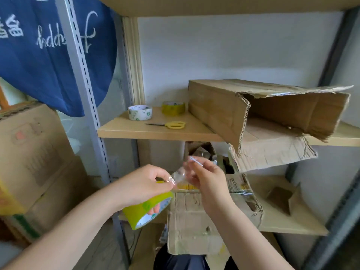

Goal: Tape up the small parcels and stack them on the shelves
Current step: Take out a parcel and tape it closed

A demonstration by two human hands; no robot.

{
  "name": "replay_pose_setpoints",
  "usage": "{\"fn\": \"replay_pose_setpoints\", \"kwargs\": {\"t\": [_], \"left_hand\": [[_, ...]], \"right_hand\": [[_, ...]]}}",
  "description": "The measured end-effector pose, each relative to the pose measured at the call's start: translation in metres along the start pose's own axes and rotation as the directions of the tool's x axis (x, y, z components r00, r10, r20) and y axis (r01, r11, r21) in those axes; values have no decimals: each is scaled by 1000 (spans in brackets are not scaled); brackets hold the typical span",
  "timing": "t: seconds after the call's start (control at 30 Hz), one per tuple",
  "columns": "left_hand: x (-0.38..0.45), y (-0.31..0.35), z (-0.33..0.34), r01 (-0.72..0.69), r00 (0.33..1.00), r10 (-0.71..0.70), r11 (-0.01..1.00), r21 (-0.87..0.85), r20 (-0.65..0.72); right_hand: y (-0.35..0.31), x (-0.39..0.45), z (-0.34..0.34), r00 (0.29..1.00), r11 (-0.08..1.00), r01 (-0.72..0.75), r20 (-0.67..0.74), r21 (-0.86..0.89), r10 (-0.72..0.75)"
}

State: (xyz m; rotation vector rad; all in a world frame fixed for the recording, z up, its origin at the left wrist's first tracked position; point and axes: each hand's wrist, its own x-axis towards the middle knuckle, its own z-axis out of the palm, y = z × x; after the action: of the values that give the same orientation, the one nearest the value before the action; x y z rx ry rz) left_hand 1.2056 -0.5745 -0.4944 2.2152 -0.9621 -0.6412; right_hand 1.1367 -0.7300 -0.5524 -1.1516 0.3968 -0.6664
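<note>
My left hand (pixel 144 185) grips a yellow-green tape roll (pixel 145 208), fingers through its core. A crumpled strip of clear tape (pixel 180 175) stretches from the roll toward my right hand (pixel 207 181), whose fingertips pinch the strip's free end. Both hands hover over a worn cardboard parcel (pixel 191 221) with torn, open flaps that sits on the lower shelf (pixel 292 224), pressed against my lap. On the middle shelf (pixel 155 130) lie a white tape roll (pixel 139 112), a second yellow roll (pixel 173 107) and yellow-handled scissors (pixel 172 125).
A large torn cardboard box (pixel 272 114) lies on its side on the middle shelf, flaps hanging over the edge. A small open box (pixel 282 197) sits at the back right of the lower shelf. Stacked cartons (pixel 35 152) stand at left beside the metal upright (pixel 87 90); blue cloth (pixel 48 45) hangs above.
</note>
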Motion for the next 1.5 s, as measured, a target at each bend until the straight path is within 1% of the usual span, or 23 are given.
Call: {"fn": "replay_pose_setpoints", "kwargs": {"t": [0.03, 0.1, 0.17, 0.2, 0.3, 0.37, 0.43, 0.47, 0.5, 0.57, 0.63, 0.77, 0.87, 0.93, 1.07, 1.23, 1.27, 1.3, 1.37, 1.4, 1.43, 1.47, 1.5], "left_hand": [[3, 1, 4, -1, 1000, 1, 1000, 13, 8], [9, 2, 11, -9, 1000, 9, 999, 35, 14], [16, 2, 16, -23, 1000, 23, 998, 64, -6], [21, -1, 16, -29, 999, 31, 995, 91, -28], [37, -13, 13, -22, 997, 33, 988, 156, -68], [46, -22, 9, -4, 994, 21, 987, 161, -103], [52, -30, 5, 13, 988, 15, 983, 184, -154], [54, -34, 3, 27, 983, 16, 972, 232, -184], [56, -37, 0, 43, 976, 24, 954, 298, -216], [58, -42, -4, 68, 959, 50, 914, 400, -278], [58, -45, -7, 64, 948, 75, 905, 420, -308], [55, -52, -10, -40, 927, 165, 936, 349, -337], [55, -62, -12, -171, 923, 221, 969, 177, -316], [58, -68, -14, -190, 921, 212, 977, 100, -325], [73, -82, -14, -140, 903, 213, 967, 215, -372], [97, -91, -8, -132, 869, 197, 977, 170, -454], [101, -90, -6, -103, 858, 200, 970, 222, -473], [104, -89, -6, -47, 845, 211, 944, 326, -491], [108, -84, -9, 91, 833, 239, 832, 548, -500], [110, -82, -10, 122, 835, 240, 797, 592, -495], [111, -80, -10, 130, 843, 228, 793, 595, -488], [112, -79, -9, 117, 857, 206, 814, 568, -473], [113, -79, -7, 65, 870, 199, 861, 504, -452]], "right_hand": [[0, 0, -8, 999, 999, 28, -26, -31, -29], [2, 2, -24, 988, 975, 110, -82, -194, -128], [2, 3, -38, 968, 907, 196, -75, -372, -240], [4, 5, -44, 963, 882, 211, -67, -422, -262], [6, 11, -56, 960, 846, 193, -81, -496, -267], [8, 15, -62, 952, 777, 211, -56, -594, -301], [8, 17, -67, 934, 660, 274, 30, -700, -356], [9, 16, -67, 928, 602, 290, 64, -744, -368], [12, 16, -67, 928, 589, 295, 79, -752, -364], [17, 17, -66, 945, 619, 261, 64, -741, -322], [21, 18, -64, 959, 642, 220, 40, -734, -282], [25, 24, -62, 958, 631, 210, 30, -747, -285], [24, 31, -63, 944, 572, 223, 30, -789, -327], [23, 36, -64, 923, 525, 268, 59, -808, -380], [24, 50, -60, 897, 470, 317, 99, -824, -430], [21, 68, -60, 920, 478, 290, 105, -829, -376], [21, 72, -64, 926, 485, 275, 93, -830, -365], [20, 75, -69, 932, 500, 259, 77, -826, -355], [23, 82, -80, 938, 532, 241, 53, -812, -343], [24, 81, -86, 945, 539, 225, 46, -812, -325], [27, 81, -92, 955, 556, 186, 17, -810, -296], [28, 83, -100, 957, 576, 142, -37, -805, -288], [25, 81, -104, 956, 597, 95, -93, -797, -277]]}}
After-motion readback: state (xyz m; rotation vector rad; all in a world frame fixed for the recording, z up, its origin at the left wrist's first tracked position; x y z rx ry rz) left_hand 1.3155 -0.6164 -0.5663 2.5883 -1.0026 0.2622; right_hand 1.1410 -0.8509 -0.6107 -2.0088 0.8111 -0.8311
